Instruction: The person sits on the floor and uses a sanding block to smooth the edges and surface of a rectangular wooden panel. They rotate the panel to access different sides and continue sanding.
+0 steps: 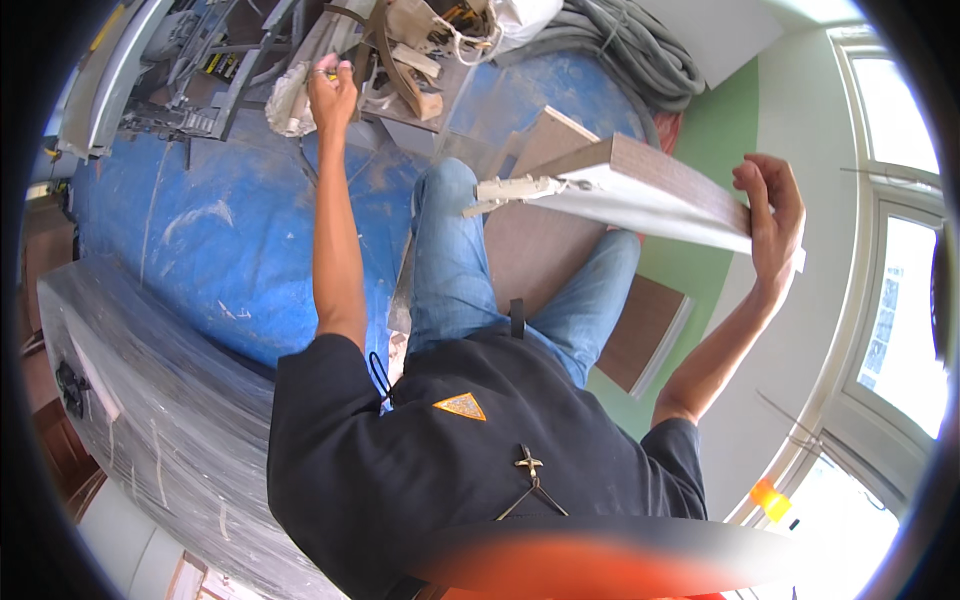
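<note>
My right hand (776, 214) grips the right end of a thick panel (667, 176) with a brown wood-grain edge and a white face. The panel is raised and tilted above my right knee. At its left end a pale, jagged strip (517, 189) sticks out over my left knee; its exact kind is unclear. My left hand (334, 94) is stretched forward with fingers curled, above a rolled, whitish fabric bundle (289, 101). A small yellowish thing shows at its fingertips, too small to identify.
Blue sheeting (225, 225) covers the floor. Metal profiles and tools (217, 67) lie front left, a coiled grey hose (637, 45) front right. Wood offcuts (420, 82) are ahead. A brown board (645, 330) leans by the green-and-white wall (780, 127). Plastic-wrapped furniture (172, 390) stands left.
</note>
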A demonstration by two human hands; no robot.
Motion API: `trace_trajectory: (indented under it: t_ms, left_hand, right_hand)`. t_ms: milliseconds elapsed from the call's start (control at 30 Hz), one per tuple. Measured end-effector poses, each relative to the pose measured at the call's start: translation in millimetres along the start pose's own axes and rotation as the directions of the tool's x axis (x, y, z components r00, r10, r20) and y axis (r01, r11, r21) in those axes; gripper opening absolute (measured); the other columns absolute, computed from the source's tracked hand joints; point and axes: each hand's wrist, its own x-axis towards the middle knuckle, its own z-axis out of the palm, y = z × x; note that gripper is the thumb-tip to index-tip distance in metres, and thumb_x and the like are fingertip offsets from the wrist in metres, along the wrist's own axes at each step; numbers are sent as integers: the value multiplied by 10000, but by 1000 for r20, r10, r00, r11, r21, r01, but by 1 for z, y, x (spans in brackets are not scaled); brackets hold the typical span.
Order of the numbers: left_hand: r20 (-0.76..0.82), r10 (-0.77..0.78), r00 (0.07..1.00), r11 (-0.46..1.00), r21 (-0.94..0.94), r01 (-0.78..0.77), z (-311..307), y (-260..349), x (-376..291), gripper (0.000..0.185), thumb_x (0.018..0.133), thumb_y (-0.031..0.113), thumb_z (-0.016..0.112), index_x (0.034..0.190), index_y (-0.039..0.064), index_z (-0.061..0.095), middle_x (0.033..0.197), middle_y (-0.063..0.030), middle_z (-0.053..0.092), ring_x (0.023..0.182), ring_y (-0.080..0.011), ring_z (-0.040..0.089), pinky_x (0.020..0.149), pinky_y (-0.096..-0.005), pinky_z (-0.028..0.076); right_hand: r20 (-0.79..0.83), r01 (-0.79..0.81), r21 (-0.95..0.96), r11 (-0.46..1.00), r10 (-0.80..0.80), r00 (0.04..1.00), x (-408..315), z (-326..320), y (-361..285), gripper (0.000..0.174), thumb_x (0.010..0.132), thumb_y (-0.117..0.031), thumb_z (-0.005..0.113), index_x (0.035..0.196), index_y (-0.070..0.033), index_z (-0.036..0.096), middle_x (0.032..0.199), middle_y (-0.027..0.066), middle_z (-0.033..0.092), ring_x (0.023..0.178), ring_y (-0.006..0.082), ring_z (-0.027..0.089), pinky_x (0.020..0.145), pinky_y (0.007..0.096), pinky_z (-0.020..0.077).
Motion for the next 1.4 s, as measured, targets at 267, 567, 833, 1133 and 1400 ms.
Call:
trace_trajectory:
  t_ms: [267, 567, 833, 1133, 1400]
  left_hand:
    - [520, 458, 721, 773, -634, -34, -20, 214, -131, 339, 1048, 241, 632, 1322, 41, 639, 1232, -141, 721, 1087, -223, 727, 968, -366, 590]
    - [434, 592, 679, 747, -611, -261, -11, 308, -168, 362, 984, 88, 721, 1326, 13, 627, 1155, -91, 716, 1045, -162, 690, 916, -314, 559]
    - [152, 432, 889, 731, -636, -246, 11, 305, -219, 330, 979, 57, 722, 1293, -1, 637, 1223, -125, 698, 1057, -209, 724, 885, -312, 595]
    - [2, 479, 878, 750, -520, -408, 24, 304, -244, 428, 980, -6, 664, 1398, 0, 574, 1357, -158, 631, 1263, -247, 608, 1061, -375, 509]
    - [40, 492, 870, 696, -618, -366, 33, 305, -223, 374, 1069, 141, 608, 1389, -22, 504, 1222, -133, 598, 1119, -180, 590, 1002, -322, 475]
  right_hand:
    - [-20, 13, 33, 999, -12, 1000, 12, 2, 7, 279, 993, -283, 722, 1073, -16, 742, 902, 82, 747, 818, 140, 685, 777, 293, 540]
    - [-45, 16, -23, 1000, -17, 999, 3, -1, 8, 324, 964, -387, 744, 1061, -78, 749, 883, 71, 766, 785, 148, 718, 741, 300, 554]
    - [-88, 41, -30, 999, -44, 995, -2, -2, 10, 331, 952, -421, 743, 1034, -100, 750, 868, 66, 765, 777, 183, 719, 735, 335, 564]
    - [-138, 103, -139, 985, -122, 983, -3, -1, 15, 417, 956, -515, 681, 1030, -109, 738, 969, 109, 783, 923, 292, 751, 817, 418, 574]
    - [-181, 77, -161, 984, -106, 978, -6, -1, 16, 390, 946, -494, 693, 1016, -112, 727, 885, 83, 773, 855, 294, 749, 780, 429, 586]
